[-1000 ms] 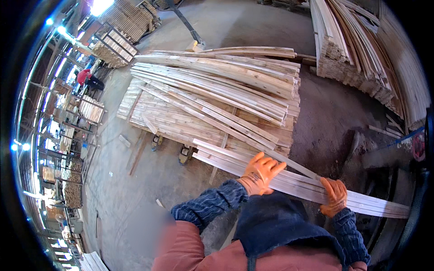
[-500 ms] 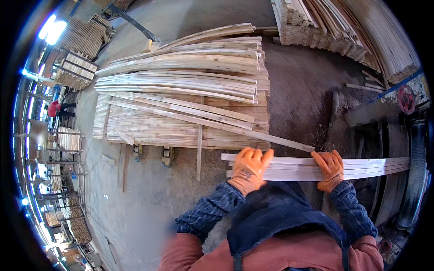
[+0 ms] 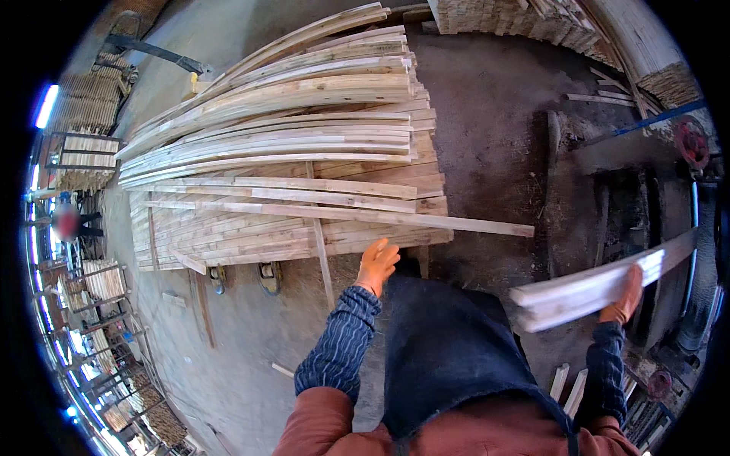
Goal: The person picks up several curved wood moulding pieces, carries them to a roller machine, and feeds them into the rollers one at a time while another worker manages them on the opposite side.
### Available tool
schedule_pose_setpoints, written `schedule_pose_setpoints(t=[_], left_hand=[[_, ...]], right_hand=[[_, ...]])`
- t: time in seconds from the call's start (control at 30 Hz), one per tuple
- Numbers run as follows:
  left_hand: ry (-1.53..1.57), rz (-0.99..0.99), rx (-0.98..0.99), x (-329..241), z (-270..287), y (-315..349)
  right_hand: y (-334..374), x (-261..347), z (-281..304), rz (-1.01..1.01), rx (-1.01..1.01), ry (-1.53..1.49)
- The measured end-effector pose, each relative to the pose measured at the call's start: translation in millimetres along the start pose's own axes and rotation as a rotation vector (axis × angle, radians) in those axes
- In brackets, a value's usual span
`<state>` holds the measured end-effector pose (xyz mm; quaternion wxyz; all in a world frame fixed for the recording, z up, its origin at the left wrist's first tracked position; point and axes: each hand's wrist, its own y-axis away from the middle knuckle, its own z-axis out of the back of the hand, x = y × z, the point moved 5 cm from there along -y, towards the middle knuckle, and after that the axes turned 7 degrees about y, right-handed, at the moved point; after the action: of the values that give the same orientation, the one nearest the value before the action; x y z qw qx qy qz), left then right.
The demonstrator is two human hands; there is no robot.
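My right hand, in an orange glove, grips a small bundle of pale wooden strips from the near side, its fingers partly hidden. The bundle's far right end reaches a dark roller on a machine. My left hand, also gloved in orange, holds nothing, its fingers loosely extended near the front edge of a large lumber stack. Several loose strips lie on that stack. One long strip sticks out past its right end.
Bigger lumber piles stand at the far right. The machine has a red handwheel and a blue rail. Offcuts lie low at right. Trolley wheels show under the stack. Another person is at the far left.
My left hand has let go of the strips and moved left. My right hand has carried the bundle rightward, and its left end now sits farther right and tilted. The view has shifted.
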<state>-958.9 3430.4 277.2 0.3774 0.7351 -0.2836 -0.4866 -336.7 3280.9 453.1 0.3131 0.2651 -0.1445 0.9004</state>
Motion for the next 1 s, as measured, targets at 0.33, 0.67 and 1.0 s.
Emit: schedule_pose_setpoints(t=[0.33, 0.67, 1.0], left_hand=[[-1.195, -0.220, -0.094, -35.9, 123.6, -235.9], [0.481, -0.042, -0.518, -41.9, 161.8, -215.7], [0.646, -0.273, -0.222, -123.0, 222.1, -139.3]], right_hand=[[135.3, -35.6, -202.4, -0.161, 0.458, 0.356], [9.0, -4.2, -315.3, -0.303, 0.450, 0.398], [0.2, -70.2, -315.3, -0.553, 0.514, 0.511]])
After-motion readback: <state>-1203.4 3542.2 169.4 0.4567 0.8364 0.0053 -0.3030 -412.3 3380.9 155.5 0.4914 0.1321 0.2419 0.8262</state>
